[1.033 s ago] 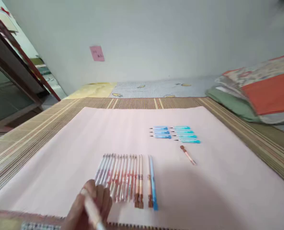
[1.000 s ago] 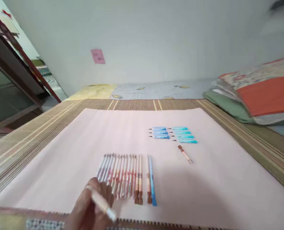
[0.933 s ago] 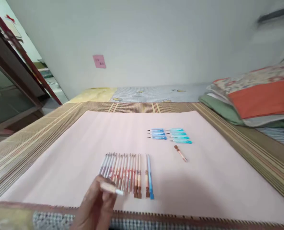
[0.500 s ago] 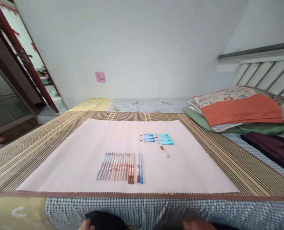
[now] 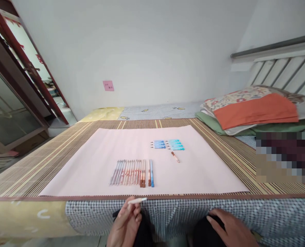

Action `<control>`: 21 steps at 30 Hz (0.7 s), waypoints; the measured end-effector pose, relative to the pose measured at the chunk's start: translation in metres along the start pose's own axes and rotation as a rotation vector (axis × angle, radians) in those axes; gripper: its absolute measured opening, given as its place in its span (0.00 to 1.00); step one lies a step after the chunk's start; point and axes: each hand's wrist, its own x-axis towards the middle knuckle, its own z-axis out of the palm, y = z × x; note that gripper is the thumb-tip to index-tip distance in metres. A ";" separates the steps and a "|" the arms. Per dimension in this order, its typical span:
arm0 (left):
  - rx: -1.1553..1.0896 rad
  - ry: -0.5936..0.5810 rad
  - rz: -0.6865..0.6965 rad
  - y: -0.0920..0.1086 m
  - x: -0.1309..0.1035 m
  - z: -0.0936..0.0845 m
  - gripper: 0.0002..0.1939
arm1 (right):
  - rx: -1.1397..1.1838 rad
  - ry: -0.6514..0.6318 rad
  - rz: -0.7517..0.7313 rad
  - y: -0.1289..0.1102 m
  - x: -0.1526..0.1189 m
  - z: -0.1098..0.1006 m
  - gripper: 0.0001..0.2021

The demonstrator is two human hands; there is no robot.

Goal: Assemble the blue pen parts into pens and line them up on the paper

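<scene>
My left hand (image 5: 128, 221) is at the bottom, just in front of the mat's edge, pinching a short pale pen (image 5: 137, 200) between thumb and fingers. Over the dark-clothed knee at the lower right rests my right hand (image 5: 231, 226), fingers apart and holding nothing. A row of slim pens (image 5: 128, 172) lies side by side on the pink sheet (image 5: 85, 164). Beside them are brown-ended pens (image 5: 142, 173) and a blue pen (image 5: 151, 173). Farther back lie blue pens (image 5: 159, 144) and turquoise pens (image 5: 175, 144) in two stacks, with a single brown-ended pen (image 5: 175, 157) lying slanted nearby.
The sheet lies on a striped mat (image 5: 26, 168) over a bed. Folded bedding (image 5: 255, 115) is piled at the right beside a white headboard (image 5: 283, 72). A pink note (image 5: 108, 85) sticks to the wall behind.
My left hand has risen into view with the pale pen in it. My right hand shows more fully, over the knee. The camera view has shifted slightly; the pens on the sheet keep their arrangement.
</scene>
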 end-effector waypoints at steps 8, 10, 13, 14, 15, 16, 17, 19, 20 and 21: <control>-0.016 0.056 0.026 -0.024 0.027 0.023 0.13 | -0.018 -0.104 -0.058 -0.034 0.003 0.002 0.15; -0.009 0.044 0.032 -0.024 0.036 0.032 0.13 | -0.016 -0.104 -0.076 -0.041 0.003 0.003 0.14; -0.009 0.004 0.046 -0.021 0.054 0.051 0.13 | -0.014 -0.102 -0.106 -0.051 0.005 0.007 0.13; -0.006 -0.018 0.054 -0.019 0.061 0.059 0.13 | -0.019 -0.103 -0.113 -0.054 0.006 0.009 0.13; -0.007 -0.032 0.081 -0.018 0.068 0.068 0.12 | -0.028 -0.102 -0.117 -0.056 0.006 0.011 0.12; 0.000 -0.053 0.103 -0.016 0.076 0.077 0.12 | -0.038 -0.098 -0.120 -0.058 0.007 0.013 0.12; 0.007 -0.074 0.117 -0.014 0.084 0.086 0.12 | -0.048 -0.091 -0.124 -0.059 0.007 0.015 0.12; 0.013 -0.105 0.136 -0.012 0.101 0.104 0.14 | -0.065 -0.078 -0.145 -0.061 0.007 0.019 0.12; 0.017 -0.111 0.132 -0.011 0.109 0.111 0.15 | -0.071 -0.077 -0.161 -0.061 0.007 0.020 0.12; 0.019 -0.110 0.126 -0.011 0.118 0.118 0.16 | -0.077 -0.078 -0.176 -0.061 0.007 0.022 0.11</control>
